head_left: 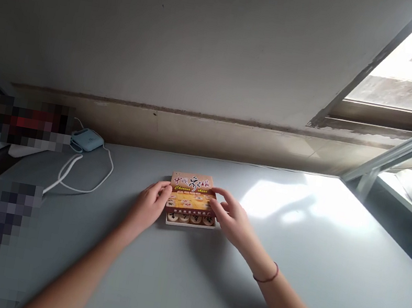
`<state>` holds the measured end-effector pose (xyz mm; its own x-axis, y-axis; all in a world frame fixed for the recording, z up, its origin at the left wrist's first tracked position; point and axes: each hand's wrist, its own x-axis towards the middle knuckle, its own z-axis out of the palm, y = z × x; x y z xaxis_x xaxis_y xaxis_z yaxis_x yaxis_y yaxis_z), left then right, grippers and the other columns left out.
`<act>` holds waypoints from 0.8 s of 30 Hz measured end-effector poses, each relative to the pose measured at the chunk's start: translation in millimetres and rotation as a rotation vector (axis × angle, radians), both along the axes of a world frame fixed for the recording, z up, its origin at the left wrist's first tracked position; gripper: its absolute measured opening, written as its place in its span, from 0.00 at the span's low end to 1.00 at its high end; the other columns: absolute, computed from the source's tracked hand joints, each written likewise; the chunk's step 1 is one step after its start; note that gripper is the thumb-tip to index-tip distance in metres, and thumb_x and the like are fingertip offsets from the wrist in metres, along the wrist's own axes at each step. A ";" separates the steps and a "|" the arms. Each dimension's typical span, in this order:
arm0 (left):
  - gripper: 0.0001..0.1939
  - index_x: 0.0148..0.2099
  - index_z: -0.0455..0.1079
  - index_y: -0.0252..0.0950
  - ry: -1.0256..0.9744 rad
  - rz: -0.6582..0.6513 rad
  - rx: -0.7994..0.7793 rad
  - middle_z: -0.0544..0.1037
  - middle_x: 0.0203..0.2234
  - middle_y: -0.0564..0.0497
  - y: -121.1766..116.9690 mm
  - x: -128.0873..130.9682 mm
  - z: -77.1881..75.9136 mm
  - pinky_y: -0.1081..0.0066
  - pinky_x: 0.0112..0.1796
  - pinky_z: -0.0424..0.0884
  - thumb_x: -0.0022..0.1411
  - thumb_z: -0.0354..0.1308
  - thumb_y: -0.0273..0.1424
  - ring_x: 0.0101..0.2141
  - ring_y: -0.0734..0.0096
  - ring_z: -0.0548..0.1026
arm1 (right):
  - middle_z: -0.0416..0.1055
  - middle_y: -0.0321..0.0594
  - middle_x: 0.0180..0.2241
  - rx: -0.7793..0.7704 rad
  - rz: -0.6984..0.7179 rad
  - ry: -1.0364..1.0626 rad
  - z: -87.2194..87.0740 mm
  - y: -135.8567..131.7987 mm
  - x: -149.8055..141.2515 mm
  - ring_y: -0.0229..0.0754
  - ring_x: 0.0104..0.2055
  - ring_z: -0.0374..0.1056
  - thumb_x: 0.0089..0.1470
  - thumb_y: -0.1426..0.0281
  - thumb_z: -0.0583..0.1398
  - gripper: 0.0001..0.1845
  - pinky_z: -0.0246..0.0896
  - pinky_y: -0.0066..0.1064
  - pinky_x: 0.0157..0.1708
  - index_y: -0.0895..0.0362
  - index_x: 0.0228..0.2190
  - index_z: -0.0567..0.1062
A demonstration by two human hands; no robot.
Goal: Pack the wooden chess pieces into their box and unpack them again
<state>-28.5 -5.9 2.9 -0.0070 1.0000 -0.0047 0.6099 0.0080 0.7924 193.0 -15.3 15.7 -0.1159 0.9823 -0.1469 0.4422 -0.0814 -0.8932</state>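
A Chinese chess box lid, brown and orange with printed lettering, lies over a shallow box tray. Along the near side the tray sticks out from under the lid, showing a row of round wooden chess pieces with dark characters. My left hand grips the lid's left edge, thumb on top near the corner. On the right edge, my right hand holds the lid between thumb and fingers. The far part of the tray is hidden under the lid.
The grey table runs back to the wall. At the back left lies a light blue device with a white cable. A metal frame post stands at the right, near a window.
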 end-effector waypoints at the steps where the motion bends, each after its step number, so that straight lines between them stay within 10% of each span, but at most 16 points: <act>1: 0.18 0.47 0.69 0.38 0.037 -0.003 -0.017 0.79 0.40 0.48 -1.3 -0.1 1.5 0.68 0.39 0.71 0.64 0.45 0.41 0.38 0.64 0.77 | 0.67 0.33 0.22 -0.019 0.017 -0.024 1.2 -0.4 0.5 0.37 0.23 0.61 0.56 0.58 0.51 0.18 0.55 0.28 0.23 0.52 0.46 0.67; 13: 0.12 0.46 0.64 0.39 0.439 -0.118 -0.118 0.80 0.36 0.47 -18.0 4.0 14.6 0.70 0.31 0.67 0.65 0.41 0.32 0.35 0.62 0.78 | 0.60 0.26 0.18 -0.046 0.340 -0.216 7.2 -2.3 10.2 0.35 0.18 0.54 0.57 0.65 0.49 0.17 0.48 0.26 0.19 0.51 0.48 0.58; 24: 0.13 0.38 0.68 0.39 0.506 0.018 0.248 0.77 0.31 0.49 6.8 -9.0 -10.8 0.69 0.36 0.65 0.67 0.42 0.35 0.34 0.66 0.74 | 0.62 0.32 0.19 0.261 -0.011 -0.374 -16.6 18.2 16.9 0.36 0.20 0.55 0.58 0.58 0.49 0.13 0.47 0.27 0.21 0.53 0.31 0.63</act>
